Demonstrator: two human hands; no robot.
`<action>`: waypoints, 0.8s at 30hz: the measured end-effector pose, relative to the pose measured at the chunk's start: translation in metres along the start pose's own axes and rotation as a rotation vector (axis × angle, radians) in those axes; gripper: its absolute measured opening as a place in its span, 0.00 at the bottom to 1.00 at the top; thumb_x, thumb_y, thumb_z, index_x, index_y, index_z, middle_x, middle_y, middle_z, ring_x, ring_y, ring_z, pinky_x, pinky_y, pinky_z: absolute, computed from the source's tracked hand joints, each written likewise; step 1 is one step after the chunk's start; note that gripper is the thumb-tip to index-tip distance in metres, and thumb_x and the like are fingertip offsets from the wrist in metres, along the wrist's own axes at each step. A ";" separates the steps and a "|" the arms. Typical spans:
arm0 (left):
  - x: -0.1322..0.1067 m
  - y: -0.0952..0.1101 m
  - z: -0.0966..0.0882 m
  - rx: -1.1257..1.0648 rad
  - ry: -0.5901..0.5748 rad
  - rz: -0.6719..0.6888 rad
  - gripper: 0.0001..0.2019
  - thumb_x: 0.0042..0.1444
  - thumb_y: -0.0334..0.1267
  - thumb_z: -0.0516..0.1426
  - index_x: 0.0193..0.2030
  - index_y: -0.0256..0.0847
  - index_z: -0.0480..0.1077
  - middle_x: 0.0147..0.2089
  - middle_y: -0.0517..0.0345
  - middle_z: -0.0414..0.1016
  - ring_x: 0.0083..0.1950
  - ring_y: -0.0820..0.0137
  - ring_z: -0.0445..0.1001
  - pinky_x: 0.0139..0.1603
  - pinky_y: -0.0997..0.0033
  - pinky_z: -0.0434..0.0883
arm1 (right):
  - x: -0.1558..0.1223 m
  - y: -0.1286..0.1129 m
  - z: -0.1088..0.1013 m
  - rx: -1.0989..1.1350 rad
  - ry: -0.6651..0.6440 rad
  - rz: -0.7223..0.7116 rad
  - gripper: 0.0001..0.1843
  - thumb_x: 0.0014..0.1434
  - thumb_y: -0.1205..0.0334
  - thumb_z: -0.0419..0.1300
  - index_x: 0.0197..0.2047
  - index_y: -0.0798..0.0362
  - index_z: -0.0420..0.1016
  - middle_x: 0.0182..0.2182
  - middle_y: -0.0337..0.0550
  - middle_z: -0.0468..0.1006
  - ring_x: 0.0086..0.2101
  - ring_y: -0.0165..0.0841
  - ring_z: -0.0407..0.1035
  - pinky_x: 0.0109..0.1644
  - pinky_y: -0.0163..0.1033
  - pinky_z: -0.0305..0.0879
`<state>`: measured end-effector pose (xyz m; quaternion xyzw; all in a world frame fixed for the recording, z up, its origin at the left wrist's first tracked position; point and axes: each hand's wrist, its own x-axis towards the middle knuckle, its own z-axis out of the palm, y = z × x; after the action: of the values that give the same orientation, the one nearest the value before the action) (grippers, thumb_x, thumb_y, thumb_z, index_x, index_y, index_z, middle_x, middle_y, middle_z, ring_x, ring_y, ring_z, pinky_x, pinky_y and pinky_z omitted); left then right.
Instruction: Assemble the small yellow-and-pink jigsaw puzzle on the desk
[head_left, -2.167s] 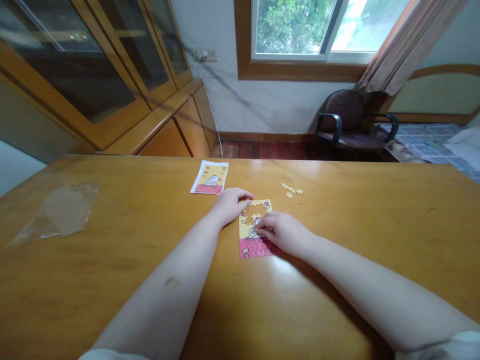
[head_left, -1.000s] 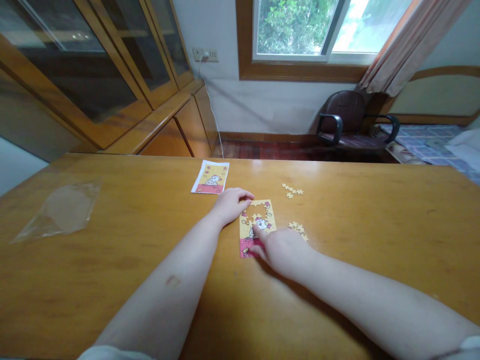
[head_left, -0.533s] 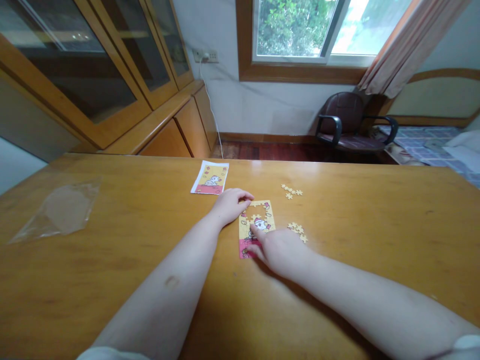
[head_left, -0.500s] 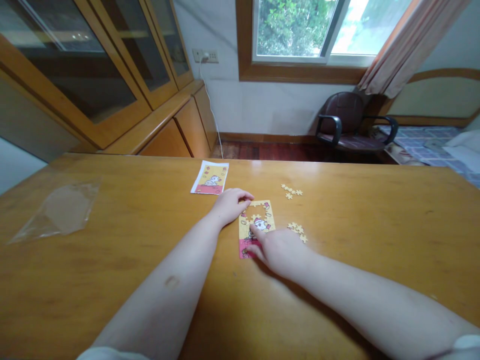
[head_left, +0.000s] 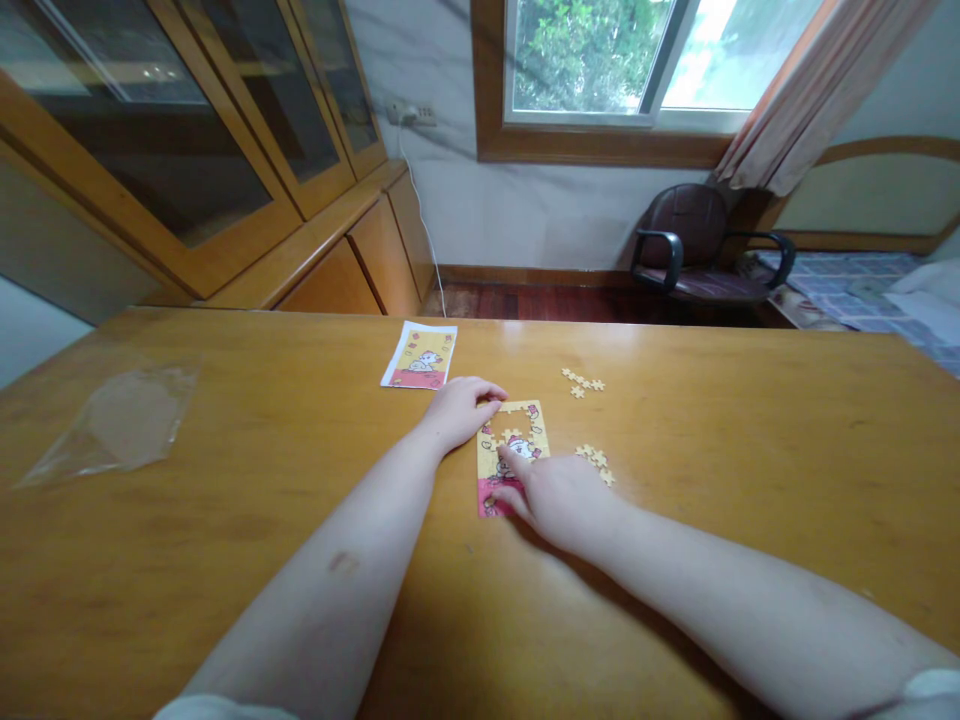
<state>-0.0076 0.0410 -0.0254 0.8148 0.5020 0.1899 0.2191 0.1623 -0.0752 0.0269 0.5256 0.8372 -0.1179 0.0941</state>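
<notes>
Right hand (head_left: 559, 500) lies on the near half of the jigsaw puzzle (head_left: 489, 462), forefinger stretched onto its middle and the other fingers curled; whether they pinch a piece cannot be told. Left hand (head_left: 457, 410) rests relaxed, gripping nothing, fingertips at the puzzle's far left corner. The puzzle lies flat on the table (head_left: 750, 450), with gaps showing. It looks thin, light and likely to break apart if lifted. The loose pieces (head_left: 594, 458) just beside the right hand probably suit an edge pinch.

Your table (head_left: 225, 560) glossy varnished wood, jigsaw puzzle (head_left: 517, 425) matt printed card, reference picture (head_left: 420, 357) smooth paper, plastic bag (head_left: 112, 425) clear and crinkled, cabinet (head_left: 247, 190) wood with glass doors.
</notes>
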 end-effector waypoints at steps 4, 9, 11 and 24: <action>0.000 0.002 0.000 -0.004 0.002 -0.001 0.11 0.55 0.37 0.56 0.42 0.45 0.78 0.44 0.59 0.80 0.46 0.64 0.74 0.49 0.65 0.69 | 0.003 0.001 0.003 0.010 0.022 -0.013 0.35 0.66 0.39 0.40 0.69 0.48 0.53 0.34 0.50 0.82 0.34 0.46 0.77 0.34 0.42 0.67; -0.001 0.004 -0.002 -0.001 0.000 -0.009 0.11 0.55 0.37 0.55 0.42 0.45 0.78 0.43 0.58 0.80 0.46 0.64 0.74 0.50 0.64 0.69 | 0.006 0.003 0.004 0.015 0.015 -0.013 0.35 0.65 0.38 0.39 0.67 0.48 0.56 0.36 0.50 0.82 0.36 0.45 0.77 0.35 0.41 0.66; -0.001 0.004 -0.003 0.002 -0.001 -0.009 0.11 0.55 0.37 0.55 0.42 0.45 0.78 0.44 0.58 0.80 0.47 0.64 0.74 0.50 0.64 0.69 | 0.006 0.004 0.003 0.015 0.006 -0.005 0.35 0.65 0.37 0.38 0.67 0.48 0.57 0.35 0.51 0.81 0.35 0.44 0.77 0.35 0.41 0.66; 0.000 0.001 0.000 -0.010 0.008 0.000 0.11 0.56 0.37 0.55 0.42 0.45 0.78 0.44 0.59 0.80 0.47 0.65 0.74 0.50 0.65 0.70 | 0.005 0.006 0.004 0.029 0.035 -0.023 0.35 0.65 0.37 0.37 0.64 0.48 0.61 0.35 0.49 0.82 0.35 0.45 0.77 0.34 0.41 0.66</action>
<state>-0.0068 0.0408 -0.0247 0.8128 0.5021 0.1958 0.2210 0.1655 -0.0698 0.0215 0.5191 0.8430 -0.1219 0.0706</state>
